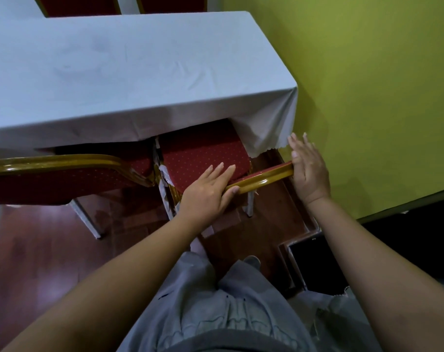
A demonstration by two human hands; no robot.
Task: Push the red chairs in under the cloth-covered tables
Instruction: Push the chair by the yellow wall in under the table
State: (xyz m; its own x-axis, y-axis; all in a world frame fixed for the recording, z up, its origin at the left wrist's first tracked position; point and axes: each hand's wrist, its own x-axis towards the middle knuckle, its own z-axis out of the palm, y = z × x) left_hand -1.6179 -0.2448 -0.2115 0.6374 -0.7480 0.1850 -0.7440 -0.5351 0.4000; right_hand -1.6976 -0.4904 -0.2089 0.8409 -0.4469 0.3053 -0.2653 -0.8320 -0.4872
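A red chair (203, 153) with a gold frame stands at the right end of the white-clothed table (129, 72), its seat partly under the cloth. My left hand (205, 196) lies on the left part of its gold backrest rail (261, 180), fingers stretched flat and thumb under the rail. My right hand (308, 168) presses flat against the rail's right end, fingers extended. A second red chair (63, 179) stands to the left, its seat mostly under the table.
A green wall (380, 97) runs close on the right. A dark box (314, 265) sits on the red-brown floor by my right leg. Two more red chair backs (81, 6) show beyond the table's far edge.
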